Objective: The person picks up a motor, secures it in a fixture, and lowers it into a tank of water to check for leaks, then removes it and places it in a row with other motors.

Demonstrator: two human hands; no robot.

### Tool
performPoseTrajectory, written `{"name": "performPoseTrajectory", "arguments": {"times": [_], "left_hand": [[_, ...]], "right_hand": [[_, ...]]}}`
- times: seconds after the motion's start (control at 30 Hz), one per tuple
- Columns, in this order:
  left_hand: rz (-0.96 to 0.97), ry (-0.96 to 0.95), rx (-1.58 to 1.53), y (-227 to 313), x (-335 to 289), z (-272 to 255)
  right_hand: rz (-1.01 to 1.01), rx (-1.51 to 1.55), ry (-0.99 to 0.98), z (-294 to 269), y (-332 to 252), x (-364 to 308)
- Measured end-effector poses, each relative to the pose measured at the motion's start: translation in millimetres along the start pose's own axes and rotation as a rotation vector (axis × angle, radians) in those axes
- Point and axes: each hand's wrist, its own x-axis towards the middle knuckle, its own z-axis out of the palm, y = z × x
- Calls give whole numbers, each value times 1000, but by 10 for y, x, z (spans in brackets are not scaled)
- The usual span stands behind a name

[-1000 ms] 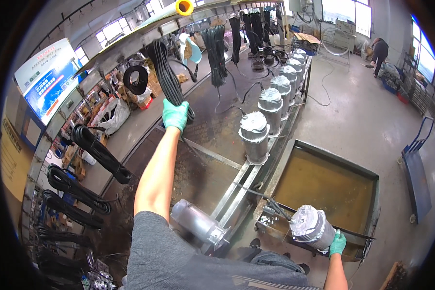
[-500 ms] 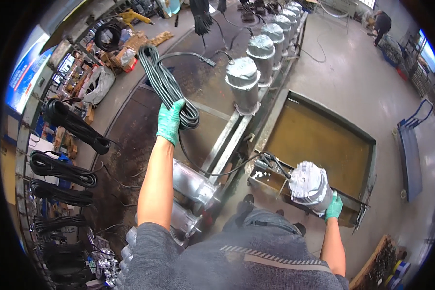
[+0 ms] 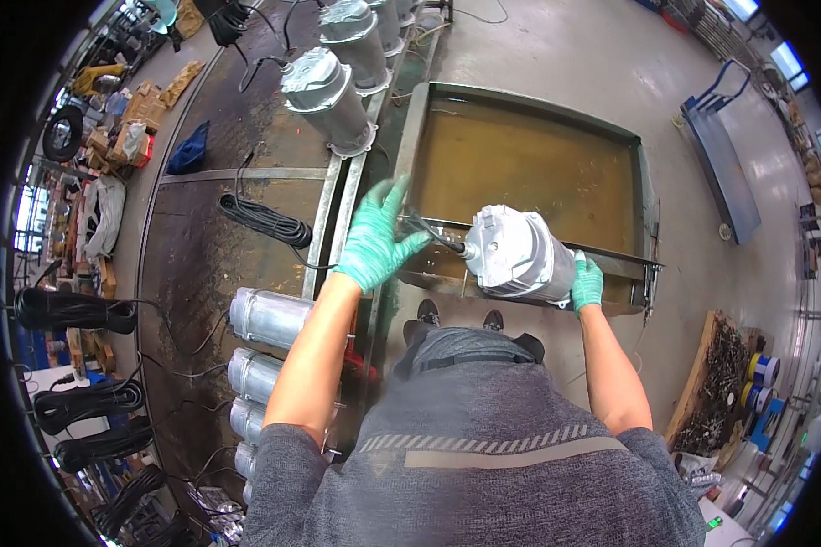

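My right hand, in a green glove, grips the lower end of a silver metal motor housing. The housing is tilted, its capped end toward the left, over the near edge of a rectangular metal tank. A black cable comes out of that capped end. My left hand, also gloved in green, is by this cable with fingers spread and thumb apart; it holds nothing that I can see. A coiled bundle of black cable lies on the dark workbench to the left.
Similar upright housings line the bench's far right edge. Several more housings lie on their sides at near left, with coiled cables hanging beyond them. Brownish liquid fills the tank. A blue trolley stands at right.
My left hand has let go of the cable coil, which now lies on the bench, and has moved toward the housing. My right hand still holds the housing. The view has shifted.
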Motion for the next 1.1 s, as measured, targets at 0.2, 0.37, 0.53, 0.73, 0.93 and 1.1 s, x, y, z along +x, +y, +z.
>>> {"name": "performPoseTrajectory", "arguments": {"times": [0.2, 0.37, 0.53, 0.73, 0.93, 1.1], "left_hand": [[159, -348, 103, -98, -12, -112], [-166, -228, -83, 68, -129, 118], [-293, -131, 25, -385, -274, 828], [-390, -365, 284, -509, -231, 1128], [-406, -449, 260, -758, -291, 1178], [-120, -132, 434, -565, -304, 1257]], "right_hand": [[10, -69, -8, -11, -298, -113], [21, -136, 60, -144, -253, -126], [-37, -315, 169, -443, -445, -219], [-55, -414, 179, -422, -540, -307], [-64, -395, 163, -365, -519, -328], [-13, -378, 124, -416, -512, -314]]}}
